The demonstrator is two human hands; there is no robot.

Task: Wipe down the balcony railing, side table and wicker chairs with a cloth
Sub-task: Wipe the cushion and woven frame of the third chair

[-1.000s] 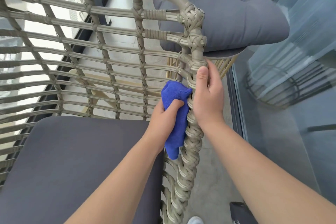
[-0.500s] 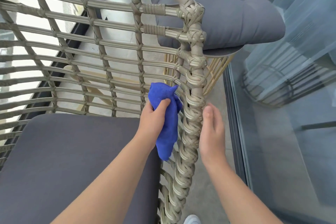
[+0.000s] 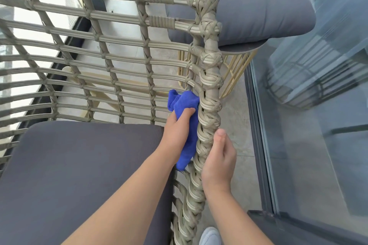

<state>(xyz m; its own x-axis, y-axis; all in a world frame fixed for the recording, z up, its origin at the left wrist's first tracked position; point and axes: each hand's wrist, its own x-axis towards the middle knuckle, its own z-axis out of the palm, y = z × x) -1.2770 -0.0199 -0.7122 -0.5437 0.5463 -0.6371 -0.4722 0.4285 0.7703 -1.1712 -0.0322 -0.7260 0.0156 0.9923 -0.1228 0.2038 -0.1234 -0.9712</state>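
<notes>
A beige wicker chair fills the left and centre, with a dark grey seat cushion. Its woven front post runs down the middle. My left hand grips a blue cloth and presses it against the inner side of the post, just above the seat. My right hand rests against the outer side of the post a little lower, thumb up, fingers loosely curved beside the weave.
A side table with a yellow wire base stands behind the post, a grey cushion lying on top. A glass door with dark frame runs along the right. The balcony's glass railing shows through the chair back. My shoe is below.
My right hand let go of the post higher up and slid down to a spot below the cloth. The left hand and cloth shifted slightly down along the post.
</notes>
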